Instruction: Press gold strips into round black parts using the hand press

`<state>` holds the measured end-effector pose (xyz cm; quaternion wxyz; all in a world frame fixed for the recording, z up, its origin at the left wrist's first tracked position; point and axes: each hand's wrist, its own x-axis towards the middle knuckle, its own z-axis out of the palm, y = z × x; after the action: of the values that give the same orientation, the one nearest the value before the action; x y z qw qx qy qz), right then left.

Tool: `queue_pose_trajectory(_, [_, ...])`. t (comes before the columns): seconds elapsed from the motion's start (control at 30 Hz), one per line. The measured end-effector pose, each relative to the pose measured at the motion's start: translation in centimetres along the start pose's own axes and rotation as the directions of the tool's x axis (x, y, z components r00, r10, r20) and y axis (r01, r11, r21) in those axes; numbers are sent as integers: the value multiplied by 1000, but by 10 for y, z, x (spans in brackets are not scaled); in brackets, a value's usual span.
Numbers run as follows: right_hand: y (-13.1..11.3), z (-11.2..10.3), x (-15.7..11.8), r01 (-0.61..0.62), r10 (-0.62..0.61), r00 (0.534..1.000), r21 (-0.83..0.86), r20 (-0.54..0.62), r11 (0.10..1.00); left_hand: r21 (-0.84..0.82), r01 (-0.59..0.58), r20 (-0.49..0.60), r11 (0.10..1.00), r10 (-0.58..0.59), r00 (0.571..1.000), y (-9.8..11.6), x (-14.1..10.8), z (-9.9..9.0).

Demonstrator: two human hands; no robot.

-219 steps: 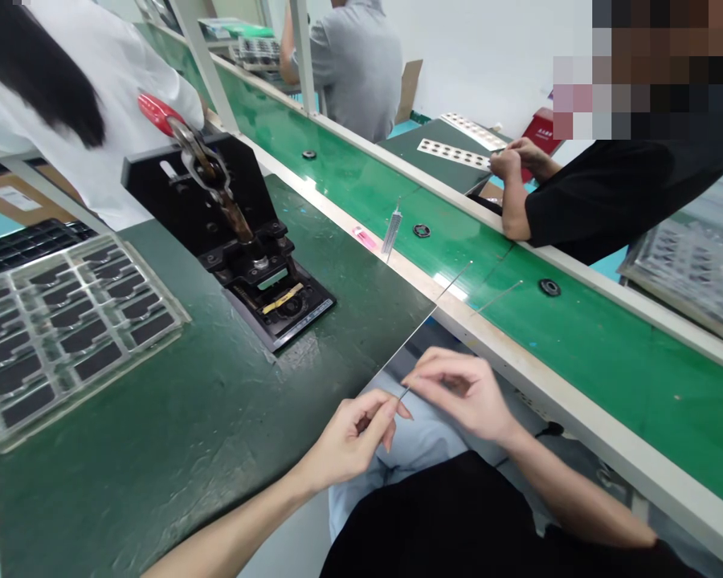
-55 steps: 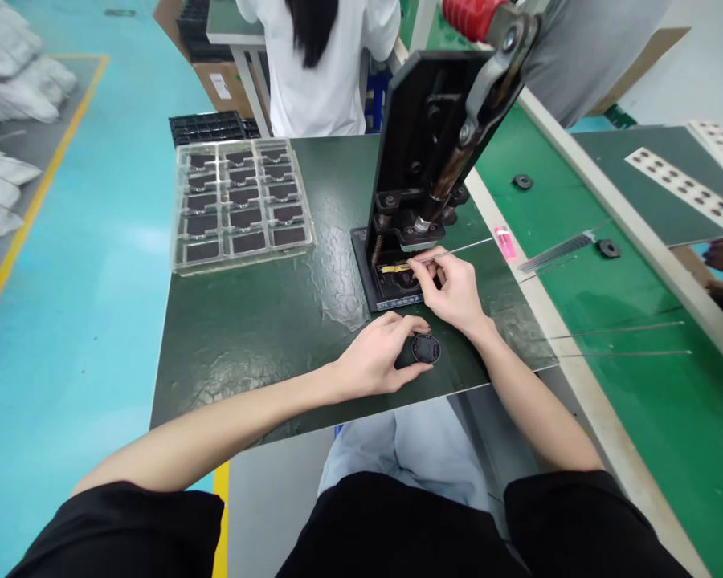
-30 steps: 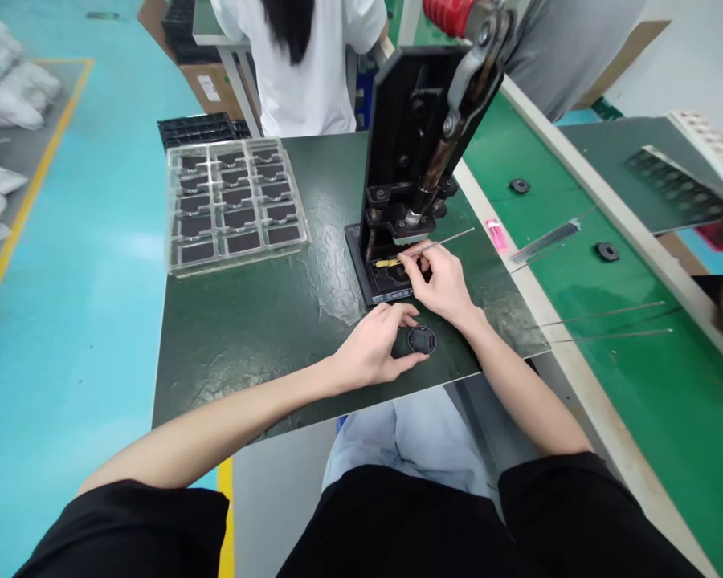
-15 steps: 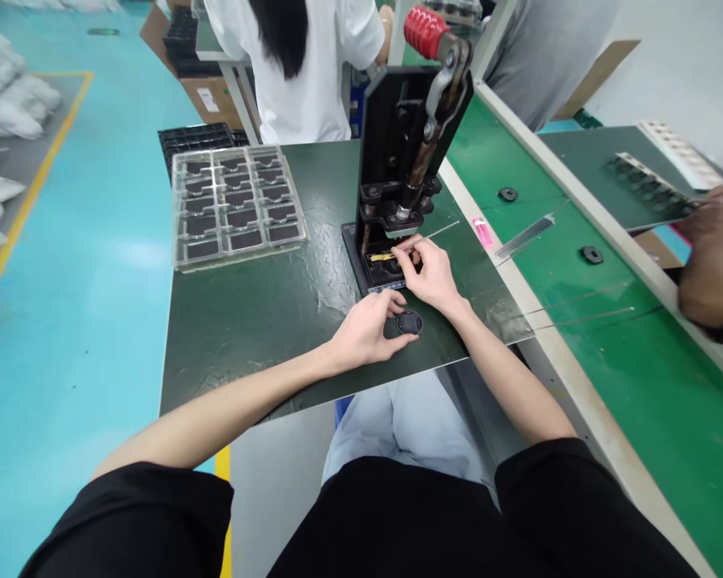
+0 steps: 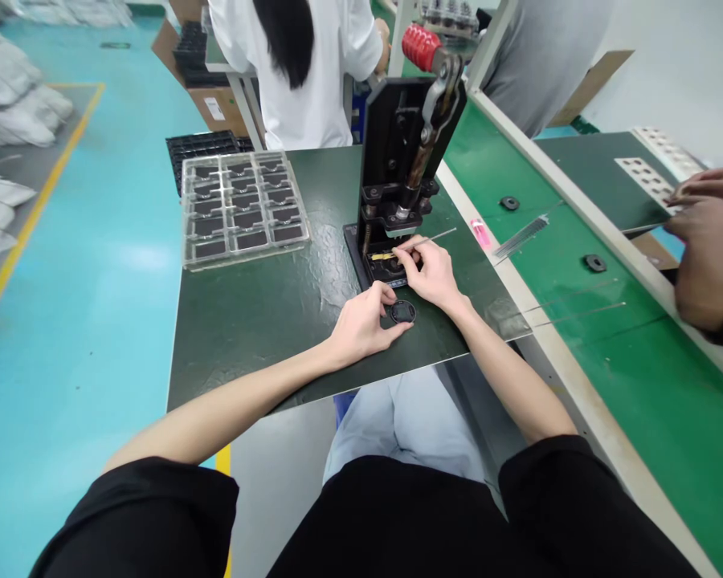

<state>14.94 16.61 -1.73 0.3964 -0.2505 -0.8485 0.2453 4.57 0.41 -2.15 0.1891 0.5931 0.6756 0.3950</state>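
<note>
My left hand [image 5: 367, 323] is closed at the front of the dark green table, its thumb and fingers holding a small round black plastic part [image 5: 403, 311] by the edge. In front of it stands a black hand press [image 5: 391, 160] with a red grip on its lever. My right hand [image 5: 427, 266] reaches to the press base, under the ram, with fingers pinched on a thin metal rod [image 5: 441, 235] that sticks out to the upper right. Left of those fingertips, a narrow yellow piece [image 5: 383, 256] lies over the base; whether it joins the rod is hidden.
A clear compartment tray [image 5: 246, 207] with dark pieces sits at the table's left. The green conveyor [image 5: 578, 241] on the right carries black parts [image 5: 594, 262], thin rods and a bundle of strips [image 5: 521, 238]. A co-worker's hands [image 5: 708, 233] are beyond it; another person sits behind the press.
The view has shifted slightly. My left hand has brought the round part a little closer to the press base. My right hand stays at the base. The co-worker's dark strip has left view.
</note>
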Motion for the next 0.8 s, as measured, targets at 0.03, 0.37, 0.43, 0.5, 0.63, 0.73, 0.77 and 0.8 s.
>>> queue_pose_trajectory(0.03, [-3,-5,-1,-6,7,999,9,-43,1000,-1,4,-2,1000,-4,1000,0,0,0])
queue_pose_trajectory(0.37, [-33,-38,-63,11,-14,987,24,162,1000,-45,49,15,998,-49,999,1,-2,3])
queue_pose_trajectory(0.43, [-30,-35,-69,29,-30,983,6,180,1000,-59,58,7,997,-58,998,2,-3,4])
queue_pose_trajectory(0.5, [-28,-33,-70,44,-41,982,-12,184,999,-69,57,3,996,-57,998,2,-4,5])
queue_pose_trajectory(0.63, [-28,-34,-67,54,-42,975,-46,218,997,-82,46,5,996,-45,999,2,-5,6])
queue_pose_trajectory(0.73, [-29,-35,-68,68,-51,971,-64,233,996,-92,47,12,995,-46,999,3,-6,6])
queue_pose_trajectory(0.77, [-29,-36,-68,83,-63,970,-75,235,994,-96,52,18,994,-50,999,4,-6,6])
queue_pose_trajectory(0.8, [-30,-36,-68,102,-78,968,-89,238,991,-100,57,24,993,-55,998,4,-6,6])
